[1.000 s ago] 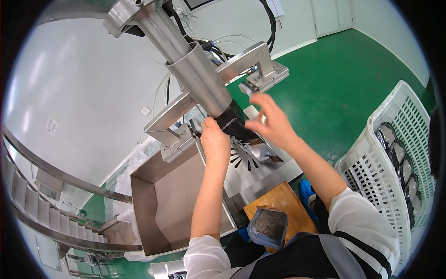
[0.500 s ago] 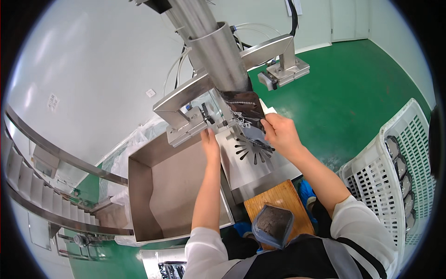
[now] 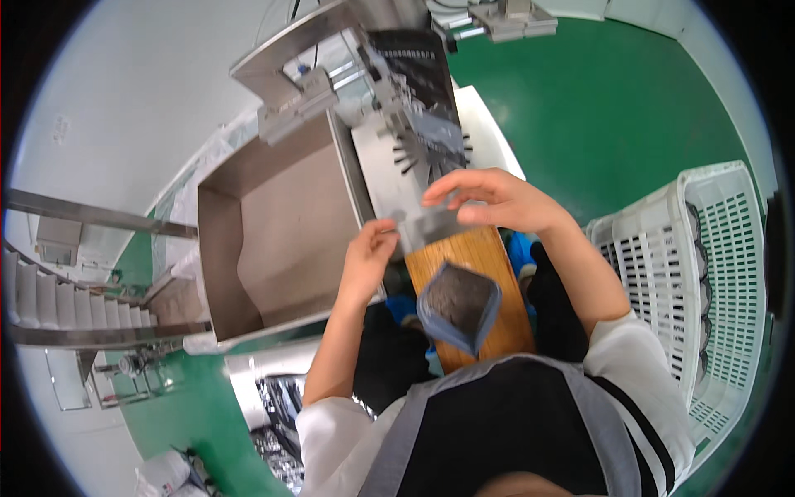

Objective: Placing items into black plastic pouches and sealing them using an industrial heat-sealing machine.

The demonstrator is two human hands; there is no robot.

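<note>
A dark printed pouch [image 3: 418,70] hangs under the metal spout of a machine, its lower end over a steel plate [image 3: 383,178] with a fan of slots. Both hands are apart from it. My right hand [image 3: 501,199] hovers in front of the plate, palm down, thumb and fingers spread with nothing between them. Beside the steel bin's right edge is my left hand [image 3: 368,257], fingers loosely bent and apart, holding nothing. Nearer to me, an open-topped pouch [image 3: 458,305] with dark contents stands on a wooden board [image 3: 507,311].
A deep steel bin [image 3: 224,277] lies to the left, a curved conveyor [image 3: 74,290] beyond it. Metal clamps [image 3: 302,103] flank the spout. At the right stands a white perforated crate [image 3: 725,178] holding packed pouches. Shiny dark pouches [image 3: 281,406] lie at lower left.
My right hand has let go of the pouch at the spout. Both hands have drawn back toward me. Clamp rods now reach in to that pouch, and my view has tipped downward.
</note>
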